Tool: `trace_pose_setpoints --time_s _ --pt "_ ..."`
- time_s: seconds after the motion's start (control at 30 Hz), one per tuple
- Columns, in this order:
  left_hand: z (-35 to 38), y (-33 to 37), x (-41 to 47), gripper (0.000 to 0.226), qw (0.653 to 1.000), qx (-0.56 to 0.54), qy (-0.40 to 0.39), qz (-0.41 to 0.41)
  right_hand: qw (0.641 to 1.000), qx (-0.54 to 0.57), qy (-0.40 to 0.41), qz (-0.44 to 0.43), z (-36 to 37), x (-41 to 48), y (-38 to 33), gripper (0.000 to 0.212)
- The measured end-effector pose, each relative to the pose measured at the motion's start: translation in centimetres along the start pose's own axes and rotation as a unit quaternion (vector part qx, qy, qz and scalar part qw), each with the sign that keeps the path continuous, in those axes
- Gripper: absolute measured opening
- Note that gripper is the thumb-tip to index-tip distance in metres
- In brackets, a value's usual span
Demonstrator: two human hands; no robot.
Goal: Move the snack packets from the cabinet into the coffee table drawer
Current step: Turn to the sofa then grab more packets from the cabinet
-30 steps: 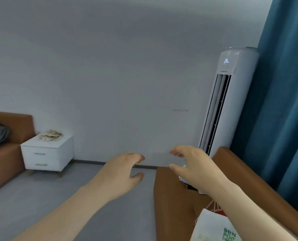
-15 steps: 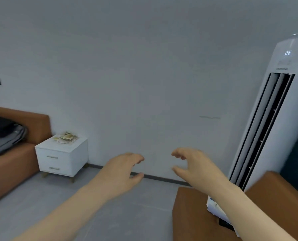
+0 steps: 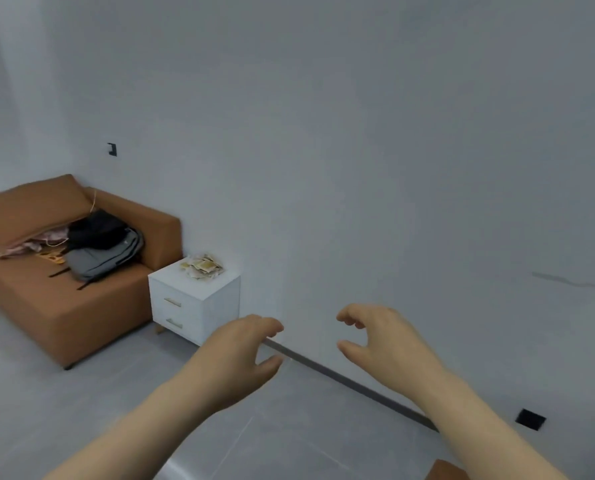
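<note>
1. Hands fill the lower middle of the frame, both stretched forward on bare forearms and held apart from each other.
2. The left hand [image 3: 235, 360] has its fingers loosely curled above the thumb, with a gap between them, and it holds nothing.
3. The right hand [image 3: 386, 344] mirrors it, fingers hooked loosely over the thumb and palm turned toward the left hand. It holds nothing either.
4. The snack packets [image 3: 202, 266] lie in a loose heap of pale and yellowish wrappers on top of the cabinet. They are left of centre, above the left hand in the frame and well apart from both hands.
5. The cabinet [image 3: 220, 306] is white, with two closed drawers that each have a small bar handle, and it stands against the grey wall.
6. A brown sofa [image 3: 64, 306] stands just beside the cabinet, at the left of the frame.
7. A grey and black backpack [image 3: 105, 254] rests on the sofa seat, with pink cloth [image 3: 22, 245] to its left.
8. A dark baseboard [image 3: 341, 375] runs along the foot of the wall, passing behind the hands toward the lower right.
9. A black square plate [image 3: 531, 419] sits low on the wall at lower right, and a small black fitting [image 3: 111, 149] is on the wall at upper left.
</note>
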State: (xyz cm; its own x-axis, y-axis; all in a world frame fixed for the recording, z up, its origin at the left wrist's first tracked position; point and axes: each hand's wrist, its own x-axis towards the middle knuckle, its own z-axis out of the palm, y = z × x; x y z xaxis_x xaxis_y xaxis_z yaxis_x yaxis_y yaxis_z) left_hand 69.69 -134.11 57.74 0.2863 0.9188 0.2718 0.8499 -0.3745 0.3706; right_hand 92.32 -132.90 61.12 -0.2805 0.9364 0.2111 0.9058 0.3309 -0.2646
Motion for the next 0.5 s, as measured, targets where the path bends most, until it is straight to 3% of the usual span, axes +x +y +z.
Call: trace_pose_setpoints --time_s 0.5 --pt "1.5 -19.1 21.1 0.044 0.996 0.011 -0.003 -0.086 0.997 0.043 -0.059 -0.034 9.9 29.5 1.8 0.042"
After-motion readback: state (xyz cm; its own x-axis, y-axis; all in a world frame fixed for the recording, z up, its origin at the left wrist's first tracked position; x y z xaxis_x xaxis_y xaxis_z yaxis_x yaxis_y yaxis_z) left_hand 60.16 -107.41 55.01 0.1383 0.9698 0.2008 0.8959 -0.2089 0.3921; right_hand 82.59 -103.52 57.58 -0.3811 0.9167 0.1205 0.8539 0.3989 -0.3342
